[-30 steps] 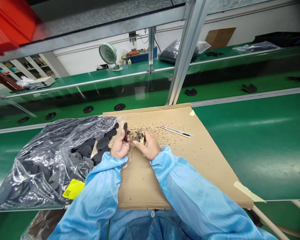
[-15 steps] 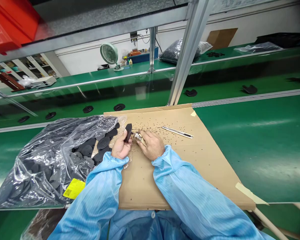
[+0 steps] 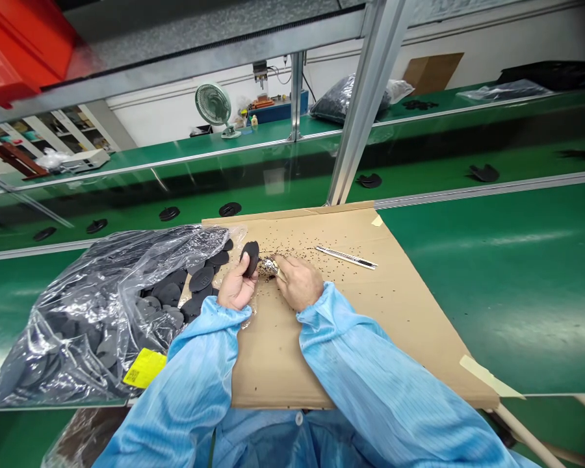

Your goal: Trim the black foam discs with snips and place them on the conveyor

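Note:
Pinched in my left hand (image 3: 236,286) is a black oval disc (image 3: 250,259), held tilted up above the cardboard sheet (image 3: 277,364). My right hand (image 3: 299,283) is wrapped round a small pair of cutters (image 3: 272,266), whose metal head points left, close to the disc's right edge. Tiny black bits are scattered over the cardboard around both hands. Left of my left hand, a clear plastic bag (image 3: 97,312) lies open with many black discs (image 3: 201,279) in and beside its mouth.
A slim knife (image 3: 346,257) lies on the cardboard, right of my hands. Behind, the green conveyor belt (image 3: 283,185) carries spaced black pieces (image 3: 230,208). A metal post (image 3: 365,97) rises at the cardboard's back edge. A red bin (image 3: 24,52) is at upper left.
The disc in my left hand has turned to show more of its face. My right hand and the cutters have shifted very slightly. Pieces on the belt have moved slightly left.

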`<move>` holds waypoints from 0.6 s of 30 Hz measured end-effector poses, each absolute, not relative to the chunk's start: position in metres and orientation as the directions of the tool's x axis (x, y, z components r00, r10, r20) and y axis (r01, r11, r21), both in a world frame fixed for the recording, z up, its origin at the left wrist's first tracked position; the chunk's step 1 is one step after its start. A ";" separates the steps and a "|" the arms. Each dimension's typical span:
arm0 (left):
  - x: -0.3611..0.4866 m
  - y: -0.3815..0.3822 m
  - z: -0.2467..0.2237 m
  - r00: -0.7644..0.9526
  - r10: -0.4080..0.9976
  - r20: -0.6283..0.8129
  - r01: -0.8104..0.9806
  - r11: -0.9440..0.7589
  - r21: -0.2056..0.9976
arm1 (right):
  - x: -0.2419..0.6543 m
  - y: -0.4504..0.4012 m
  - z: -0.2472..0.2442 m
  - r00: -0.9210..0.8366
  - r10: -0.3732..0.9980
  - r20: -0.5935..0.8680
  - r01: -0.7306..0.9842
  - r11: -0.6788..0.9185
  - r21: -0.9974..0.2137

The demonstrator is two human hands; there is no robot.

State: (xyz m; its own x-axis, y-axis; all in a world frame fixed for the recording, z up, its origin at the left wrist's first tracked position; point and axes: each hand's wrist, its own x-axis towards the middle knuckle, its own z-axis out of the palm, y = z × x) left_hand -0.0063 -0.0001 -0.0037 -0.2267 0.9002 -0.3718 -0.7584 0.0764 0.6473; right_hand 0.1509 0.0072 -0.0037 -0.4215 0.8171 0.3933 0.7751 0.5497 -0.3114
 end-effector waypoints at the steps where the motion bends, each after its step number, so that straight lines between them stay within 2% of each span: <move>1: -0.006 0.000 -0.004 -0.233 0.898 -0.372 -0.757 0.073 0.649 | 0.151 0.007 -0.004 -0.419 0.821 0.389 0.779 0.545 -0.310; 6: -0.005 0.000 -0.004 -0.248 0.894 -0.372 -0.754 0.063 0.654 | 0.149 0.007 -0.008 -0.407 0.836 0.368 0.771 0.530 -0.353; 15: -0.004 -0.001 0.000 -0.248 0.901 -0.355 -0.759 0.046 0.649 | 0.146 0.005 -0.007 -0.379 0.861 0.341 0.574 0.507 -0.643; 18: -0.004 -0.001 0.000 -0.248 0.903 -0.352 -0.760 0.044 0.648 | 0.147 0.005 -0.008 -0.326 0.876 0.356 0.619 0.482 -0.620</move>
State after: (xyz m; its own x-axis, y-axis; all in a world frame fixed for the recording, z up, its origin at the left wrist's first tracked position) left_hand -0.0037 -0.0015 0.0005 -0.2476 0.9025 -0.3523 -0.7605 0.0443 0.6478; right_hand 0.1473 0.0052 -0.0085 -0.3257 0.8760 0.3557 0.6190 0.4820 -0.6201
